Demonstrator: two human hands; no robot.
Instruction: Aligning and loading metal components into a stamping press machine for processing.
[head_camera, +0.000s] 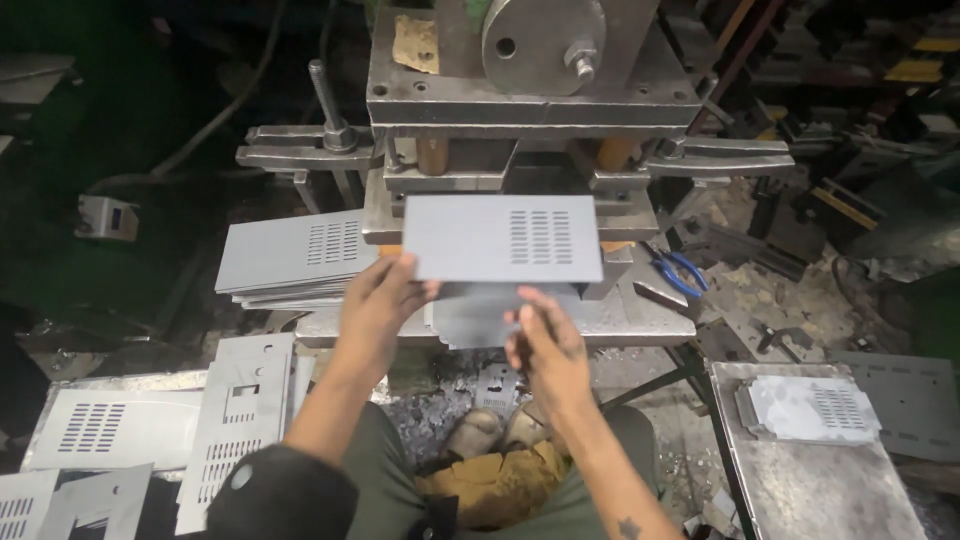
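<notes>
Lying with its long axis left to right, a grey metal panel (500, 238) is held flat in front of the press (520, 110), just above the press surface (640, 318). It is pinched at its lower left corner by the left hand (378, 305); the right hand (545, 345) is half open beneath its lower edge, fingers loosely curled, nothing clearly gripped. A block of punched slots is seen right of the panel's centre. A stack of like panels (290, 262) lies at the left.
</notes>
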